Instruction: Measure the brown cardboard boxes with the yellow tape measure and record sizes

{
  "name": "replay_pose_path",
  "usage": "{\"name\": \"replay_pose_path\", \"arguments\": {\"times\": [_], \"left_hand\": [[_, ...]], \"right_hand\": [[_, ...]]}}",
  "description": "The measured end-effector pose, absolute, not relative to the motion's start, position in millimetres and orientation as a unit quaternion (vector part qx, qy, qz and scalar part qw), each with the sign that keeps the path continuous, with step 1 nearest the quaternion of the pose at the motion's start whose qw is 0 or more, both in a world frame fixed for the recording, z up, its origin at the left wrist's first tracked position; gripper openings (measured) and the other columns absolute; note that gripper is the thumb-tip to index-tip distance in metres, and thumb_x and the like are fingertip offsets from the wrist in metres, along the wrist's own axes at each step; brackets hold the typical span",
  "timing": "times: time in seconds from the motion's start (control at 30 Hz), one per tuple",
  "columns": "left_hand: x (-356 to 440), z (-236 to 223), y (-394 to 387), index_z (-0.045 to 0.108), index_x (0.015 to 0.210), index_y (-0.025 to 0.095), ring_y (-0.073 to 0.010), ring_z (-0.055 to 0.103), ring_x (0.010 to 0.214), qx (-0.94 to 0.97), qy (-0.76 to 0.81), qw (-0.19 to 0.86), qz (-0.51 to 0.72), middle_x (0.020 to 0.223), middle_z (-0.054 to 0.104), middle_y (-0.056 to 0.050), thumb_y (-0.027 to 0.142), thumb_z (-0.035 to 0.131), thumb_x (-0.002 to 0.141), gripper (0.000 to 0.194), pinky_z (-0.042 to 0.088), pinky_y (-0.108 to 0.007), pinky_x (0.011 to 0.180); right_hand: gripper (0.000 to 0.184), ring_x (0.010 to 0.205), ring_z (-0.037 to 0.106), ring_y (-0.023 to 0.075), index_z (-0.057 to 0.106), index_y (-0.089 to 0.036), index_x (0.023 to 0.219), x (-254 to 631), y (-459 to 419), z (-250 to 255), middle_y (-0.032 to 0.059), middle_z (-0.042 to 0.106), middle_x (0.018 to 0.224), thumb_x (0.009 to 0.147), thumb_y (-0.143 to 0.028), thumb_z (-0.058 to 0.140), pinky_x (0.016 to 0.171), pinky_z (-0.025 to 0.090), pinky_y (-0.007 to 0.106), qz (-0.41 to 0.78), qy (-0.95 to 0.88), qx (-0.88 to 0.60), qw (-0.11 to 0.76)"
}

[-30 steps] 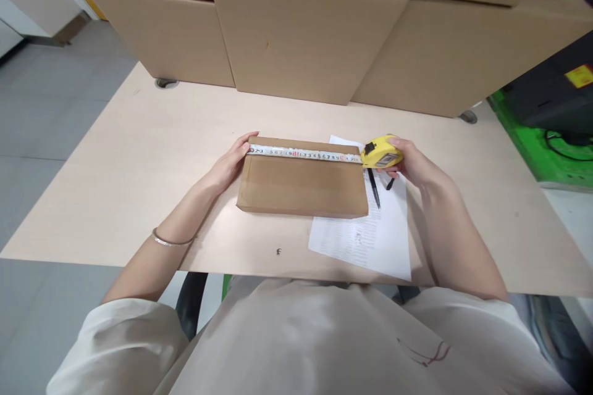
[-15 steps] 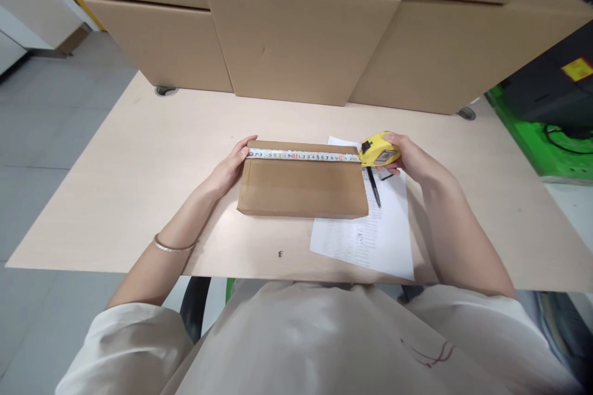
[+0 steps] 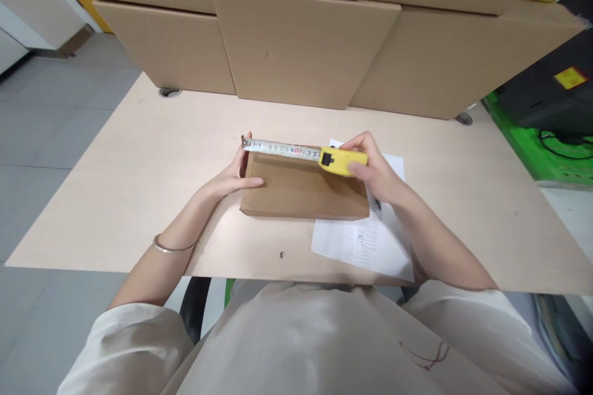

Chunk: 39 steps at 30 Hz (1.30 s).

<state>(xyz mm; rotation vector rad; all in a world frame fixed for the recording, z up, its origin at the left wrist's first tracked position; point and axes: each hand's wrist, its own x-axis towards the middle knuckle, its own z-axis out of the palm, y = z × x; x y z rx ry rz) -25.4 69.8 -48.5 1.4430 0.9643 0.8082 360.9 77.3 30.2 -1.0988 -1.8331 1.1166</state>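
A small brown cardboard box [image 3: 303, 197] lies flat on the table. My left hand [image 3: 229, 180] grips its left end, thumb on top and fingers along the side, partly hidden behind it. My right hand [image 3: 377, 166] is closed around a yellow tape measure [image 3: 340, 161] above the right half of the box. The pulled-out blade [image 3: 280, 149] stretches left across the far edge of the box, its metal hook beside my left fingertips. Under the box's right side is a printed sheet of paper [image 3: 352, 250]; a black pen [image 3: 378, 204] on it is mostly hidden by my right hand.
Large cardboard boxes [image 3: 301, 43] are stacked along the back of the table [image 3: 185, 136]. Cable holes [image 3: 170, 92] show near its back corners. At the right stands a dark machine [image 3: 546, 99] on a green surface [image 3: 514, 142]. A small dark mark [image 3: 281, 254] is near the front edge.
My right hand has moved left with the tape measure, and less blade is out. The blade's end has lifted off the box. My left thumb has come onto the box top.
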Motion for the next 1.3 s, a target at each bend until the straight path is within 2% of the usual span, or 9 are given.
{"name": "replay_pose_path", "arguments": {"times": [0.13, 0.3, 0.5, 0.57, 0.63, 0.77, 0.87, 1.0, 1.3], "left_hand": [[-27, -49, 72, -0.010, 0.193, 0.039, -0.0546, 0.016, 0.186, 0.628, 0.409, 0.567, 0.341, 0.203, 0.014, -0.017, 0.072, 0.104, 0.076, 0.167, 0.018, -0.074, 0.149], [-24, -41, 68, -0.004, 0.194, 0.034, -0.0547, 0.018, 0.186, 0.621, 0.438, 0.559, 0.332, 0.202, 0.018, -0.021, 0.076, 0.104, 0.074, 0.167, 0.021, -0.074, 0.148], [-23, -32, 63, 0.009, 0.194, 0.040, -0.0546, 0.021, 0.185, 0.598, 0.444, 0.572, 0.343, 0.202, 0.018, -0.018, 0.067, 0.106, 0.078, 0.154, 0.025, -0.075, 0.147], [-23, -30, 62, 0.011, 0.194, 0.040, -0.0553, 0.022, 0.185, 0.598, 0.448, 0.571, 0.339, 0.203, 0.016, -0.018, 0.066, 0.106, 0.078, 0.152, 0.027, -0.075, 0.147], [-24, -28, 61, 0.010, 0.194, 0.038, -0.0554, 0.020, 0.185, 0.599, 0.455, 0.570, 0.332, 0.202, 0.017, -0.018, 0.065, 0.106, 0.079, 0.152, 0.027, -0.074, 0.147], [-24, -26, 61, 0.007, 0.195, 0.037, -0.0532, 0.016, 0.187, 0.591, 0.463, 0.573, 0.329, 0.202, 0.019, -0.018, 0.066, 0.105, 0.079, 0.154, 0.027, -0.070, 0.149], [-26, -27, 61, 0.007, 0.195, 0.038, -0.0546, 0.017, 0.186, 0.590, 0.464, 0.574, 0.329, 0.202, 0.020, -0.017, 0.064, 0.106, 0.078, 0.156, 0.029, -0.072, 0.148], [-30, -30, 60, 0.013, 0.194, 0.040, -0.0554, 0.018, 0.186, 0.591, 0.473, 0.565, 0.329, 0.202, 0.023, -0.011, 0.063, 0.106, 0.078, 0.151, 0.033, -0.071, 0.148], [-31, -31, 56, 0.022, 0.193, 0.042, -0.0574, 0.017, 0.185, 0.584, 0.491, 0.549, 0.342, 0.198, 0.036, 0.001, 0.067, 0.104, 0.073, 0.147, 0.032, -0.074, 0.149]], "right_hand": [[0.070, 0.118, 0.076, 0.0356, 0.048, -0.031, 0.133, 339, 65, 16, 0.0137, 0.073, 0.132, 0.097, -0.084, 0.077, 0.099, 0.062, 0.055, 0.305, -0.814, -0.338, 0.361], [0.061, 0.129, 0.073, 0.0436, 0.049, -0.031, 0.140, 336, 56, 4, 0.0189, 0.074, 0.136, 0.099, -0.062, 0.081, 0.109, 0.058, 0.066, 0.174, -0.860, -0.358, 0.319], [0.057, 0.142, 0.069, 0.0489, 0.057, -0.030, 0.140, 345, 39, 5, 0.0209, 0.077, 0.146, 0.098, -0.058, 0.083, 0.126, 0.044, 0.078, 0.153, -0.860, -0.409, 0.264], [0.057, 0.149, 0.065, 0.0470, 0.057, -0.030, 0.140, 363, 39, 11, 0.0205, 0.075, 0.153, 0.102, -0.066, 0.078, 0.125, 0.048, 0.073, 0.168, -0.839, -0.420, 0.303], [0.048, 0.132, 0.073, 0.0434, 0.060, -0.029, 0.130, 387, 42, 18, 0.0201, 0.079, 0.139, 0.107, -0.070, 0.068, 0.107, 0.058, 0.061, 0.172, -0.786, -0.509, 0.305], [0.041, 0.088, 0.076, 0.0383, 0.059, -0.027, 0.092, 423, 50, 21, 0.0156, 0.078, 0.089, 0.117, -0.058, 0.052, 0.078, 0.050, 0.046, 0.163, -0.678, -0.716, 0.026], [0.046, 0.095, 0.080, 0.0405, 0.066, -0.024, 0.092, 425, 53, 15, 0.0199, 0.083, 0.096, 0.121, -0.053, 0.045, 0.076, 0.047, 0.043, 0.168, -0.678, -0.703, -0.131], [0.044, 0.105, 0.084, 0.0404, 0.077, -0.020, 0.110, 419, 57, 8, 0.0213, 0.088, 0.111, 0.124, -0.039, 0.040, 0.079, 0.048, 0.042, 0.167, -0.717, -0.659, -0.152], [0.042, 0.108, 0.084, 0.0398, 0.079, -0.018, 0.118, 424, 74, 9, 0.0213, 0.089, 0.115, 0.123, -0.033, 0.040, 0.084, 0.051, 0.040, 0.192, -0.752, -0.612, -0.151]]}}
